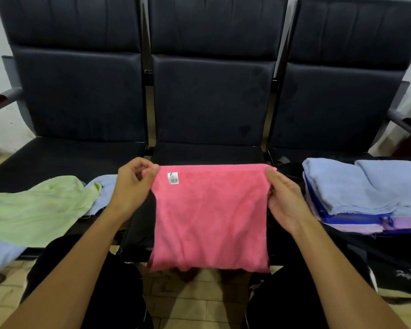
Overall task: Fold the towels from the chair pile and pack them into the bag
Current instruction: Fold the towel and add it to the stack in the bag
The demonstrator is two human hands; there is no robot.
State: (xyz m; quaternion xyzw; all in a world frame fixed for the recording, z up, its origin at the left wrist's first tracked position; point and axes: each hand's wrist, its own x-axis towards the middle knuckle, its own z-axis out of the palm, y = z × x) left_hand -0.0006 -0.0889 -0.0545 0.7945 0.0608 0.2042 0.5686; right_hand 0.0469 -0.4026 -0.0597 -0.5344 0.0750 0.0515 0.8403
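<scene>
A pink towel (209, 217) with a small white label hangs flat in front of the middle seat. My left hand (133, 186) pinches its top left corner and my right hand (284, 198) pinches its top right corner. On the left seat lies a loose pile with a green towel (38, 210) on top of light blue towels (105, 195). On the right, a stack of folded towels (365, 198), light blue on top with dark blue and lilac below, rests on a black bag (389, 262).
A row of three black padded seats (211, 103) with high backs stands ahead, with armrests (0, 98) at both ends. Tan floor tiles (188, 302) show below, between my dark-clothed knees.
</scene>
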